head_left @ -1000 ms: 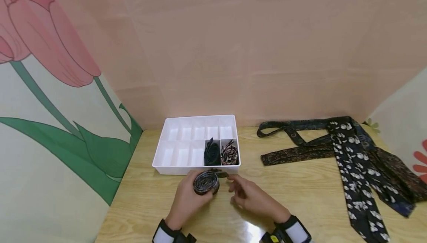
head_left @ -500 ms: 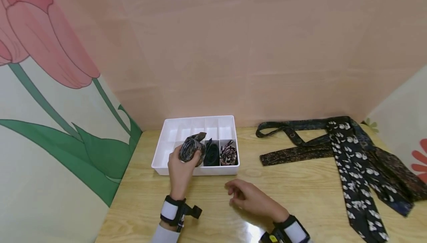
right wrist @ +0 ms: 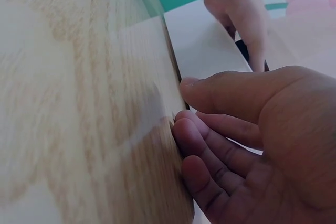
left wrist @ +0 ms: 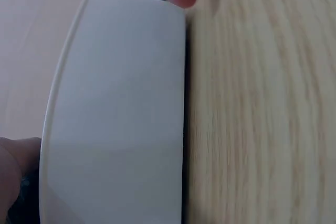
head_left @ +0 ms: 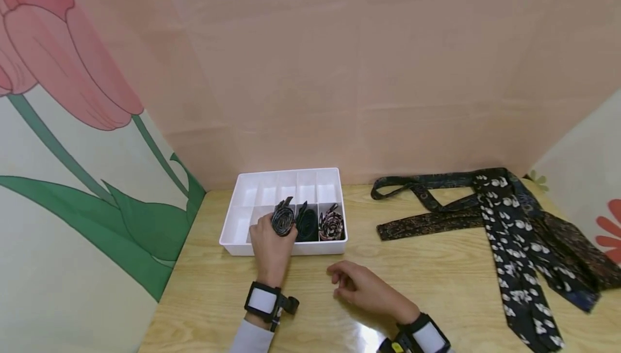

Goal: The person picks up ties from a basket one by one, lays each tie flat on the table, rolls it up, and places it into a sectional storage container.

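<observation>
My left hand [head_left: 270, 250] grips a dark grey patterned necktie [head_left: 283, 217], rolled into a coil. It holds the coil at the front row of the white divided box [head_left: 237, 249], in the compartment left of a dark green rolled necktie [head_left: 307, 225]. A brownish floral rolled necktie [head_left: 332, 226] fills the front right compartment. In the left wrist view the box's front wall [left wrist: 115, 103] hides most of the coil. My right hand [head_left: 366, 288] rests near the table in front of the box, its fingers loosely curled around nothing; the right wrist view shows its fingers [right wrist: 226, 90] bare.
To the right lie unrolled neckties: a black one with white flowers [head_left: 506, 256], a brown patterned one [head_left: 432, 225] and a dark blue one [head_left: 451, 181]. They overlap on the wooden table [head_left: 310, 320]. A pinkish backdrop [head_left: 291, 73] stands behind the box.
My left hand has carried the rolled necktie from in front of the box forward into the front row and lowered it. The right hand has let go of its end and stays in place.
</observation>
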Demonstrator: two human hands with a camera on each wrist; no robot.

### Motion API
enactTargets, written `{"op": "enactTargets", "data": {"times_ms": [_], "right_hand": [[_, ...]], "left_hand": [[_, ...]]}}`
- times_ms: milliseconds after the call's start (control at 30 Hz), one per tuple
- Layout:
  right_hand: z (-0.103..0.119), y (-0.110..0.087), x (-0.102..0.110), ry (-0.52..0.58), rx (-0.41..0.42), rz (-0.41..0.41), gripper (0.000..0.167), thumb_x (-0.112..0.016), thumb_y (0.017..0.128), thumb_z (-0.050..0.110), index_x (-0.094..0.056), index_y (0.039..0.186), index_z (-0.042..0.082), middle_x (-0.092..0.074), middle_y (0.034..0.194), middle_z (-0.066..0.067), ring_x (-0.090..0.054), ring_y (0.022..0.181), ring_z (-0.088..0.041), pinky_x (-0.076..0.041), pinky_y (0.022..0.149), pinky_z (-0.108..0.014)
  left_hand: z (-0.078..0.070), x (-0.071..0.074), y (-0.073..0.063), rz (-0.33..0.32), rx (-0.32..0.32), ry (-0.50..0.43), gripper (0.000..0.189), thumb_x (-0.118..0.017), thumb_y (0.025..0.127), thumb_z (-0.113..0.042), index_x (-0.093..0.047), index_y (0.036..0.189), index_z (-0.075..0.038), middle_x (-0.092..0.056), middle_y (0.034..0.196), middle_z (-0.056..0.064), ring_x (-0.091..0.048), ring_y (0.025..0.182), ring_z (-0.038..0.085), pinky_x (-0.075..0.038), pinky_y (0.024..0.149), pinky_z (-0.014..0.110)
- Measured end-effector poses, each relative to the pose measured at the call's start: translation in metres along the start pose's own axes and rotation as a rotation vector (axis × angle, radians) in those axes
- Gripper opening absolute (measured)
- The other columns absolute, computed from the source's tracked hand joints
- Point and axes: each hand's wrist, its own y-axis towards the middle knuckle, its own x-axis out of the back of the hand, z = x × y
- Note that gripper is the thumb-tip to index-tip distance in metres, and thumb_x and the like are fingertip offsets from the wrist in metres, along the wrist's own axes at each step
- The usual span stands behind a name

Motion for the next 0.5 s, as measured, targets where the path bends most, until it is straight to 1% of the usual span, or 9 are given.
{"op": "enactTargets", "data": {"times_ms": [100, 167, 267, 333, 433, 500], "right_hand": [[0.000, 0.000, 0.001, -0.007, 0.009, -0.010, 0.041, -0.073, 0.100, 0.013, -0.062, 0.137, 0.000, -0.067, 0.110, -0.002, -0.061, 0.094, -0.003, -0.056, 0.083, -0.025], [0.000, -0.001, 0.000, -0.010, 0.007, -0.013, 0.040, -0.073, 0.100, 0.014, -0.062, 0.136, 0.001, -0.067, 0.110, -0.001, -0.061, 0.094, -0.003, -0.056, 0.084, -0.025], [0.000, 0.000, -0.001, -0.011, 0.000, -0.015, 0.040, -0.073, 0.099, 0.013, -0.063, 0.136, 0.001, -0.067, 0.109, -0.001, -0.061, 0.094, -0.003, -0.056, 0.084, -0.025], [0.001, 0.000, -0.002, -0.013, -0.001, -0.019, 0.039, -0.073, 0.099, 0.013, -0.063, 0.135, 0.002, -0.067, 0.109, -0.001, -0.060, 0.094, -0.003, -0.057, 0.085, -0.025], [0.002, 0.000, -0.003, -0.022, 0.013, -0.031, 0.038, -0.074, 0.098, 0.012, -0.064, 0.133, 0.002, -0.067, 0.109, 0.000, -0.060, 0.093, -0.002, -0.057, 0.084, -0.025], [0.002, -0.001, -0.003, -0.029, 0.022, -0.038, 0.037, -0.074, 0.098, 0.012, -0.065, 0.132, 0.002, -0.067, 0.108, 0.000, -0.060, 0.093, -0.002, -0.057, 0.084, -0.025]], "left_hand": [[-0.001, -0.001, -0.002, 0.020, -0.005, 0.051, 0.055, -0.092, 0.077, -0.030, -0.071, 0.117, 0.002, -0.072, 0.109, 0.017, -0.058, 0.100, 0.038, -0.047, 0.087, 0.048], [-0.003, 0.000, -0.002, 0.026, 0.005, 0.062, 0.055, -0.092, 0.077, -0.030, -0.072, 0.116, 0.004, -0.066, 0.112, 0.019, -0.056, 0.103, 0.038, -0.047, 0.089, 0.049], [-0.006, 0.004, -0.001, 0.057, 0.033, 0.080, 0.056, -0.092, 0.079, -0.031, -0.072, 0.114, 0.008, -0.058, 0.113, 0.022, -0.053, 0.107, 0.040, -0.046, 0.091, 0.050], [-0.008, 0.007, 0.001, 0.093, 0.054, 0.103, 0.057, -0.092, 0.080, -0.031, -0.072, 0.114, 0.010, -0.056, 0.112, 0.022, -0.051, 0.107, 0.040, -0.044, 0.090, 0.051], [-0.011, 0.011, 0.005, 0.174, 0.075, 0.142, 0.061, -0.091, 0.082, -0.034, -0.070, 0.114, 0.013, -0.056, 0.109, 0.023, -0.050, 0.106, 0.040, -0.044, 0.088, 0.050], [-0.012, 0.014, 0.007, 0.232, 0.086, 0.141, 0.061, -0.089, 0.085, -0.036, -0.070, 0.114, 0.014, -0.054, 0.109, 0.023, -0.049, 0.105, 0.039, -0.044, 0.087, 0.049]]}}
